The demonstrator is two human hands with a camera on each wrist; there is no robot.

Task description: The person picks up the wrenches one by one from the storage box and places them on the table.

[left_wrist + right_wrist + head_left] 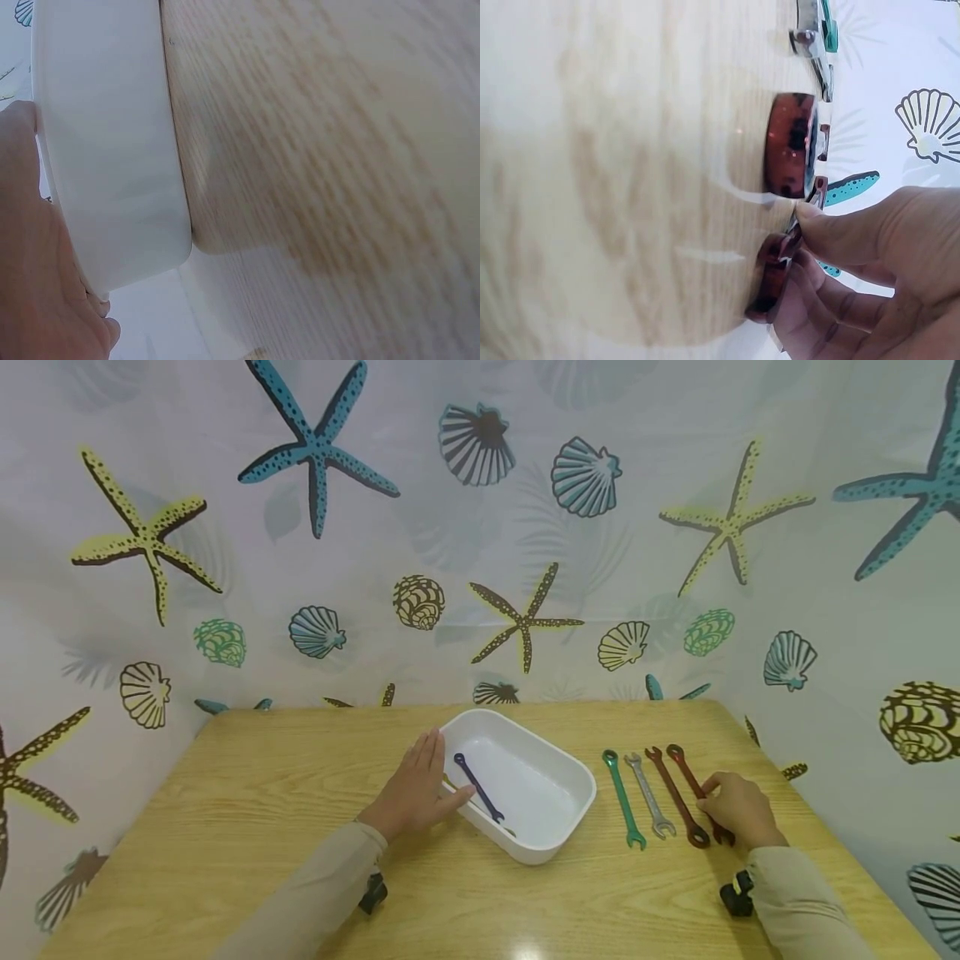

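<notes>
While the left hand (416,789) lies along the left side of a white tray (540,789), its fingers straight and close together and its thumb reaching over the rim, the right hand (741,808) has its thumb and fingers pinched on the shaft of the rightmost red wrench (691,777). That wrench lies nearest the right edge of the wooden table (225,818), with its ring end toward the far edge; whether any part of it is lifted cannot be told. Just left of it is a brownish-red wrench (677,796) with its ring end toward the near edge, then a silver wrench (650,796), then a green wrench (624,800), all side by side, apart, and slanting from the far edge toward the near one. The tray stands around the middle of the table, turned at an angle, one rounded corner close to the far edge. Inside it, a dark blue wrench (477,787) lies near the left wall, beside a yellow wrench (447,780) mostly hidden by the hand and rim. Both forearms wear beige sleeves (307,893), and a curtain (495,543) printed with starfish and shells hangs behind the far edge.
</notes>
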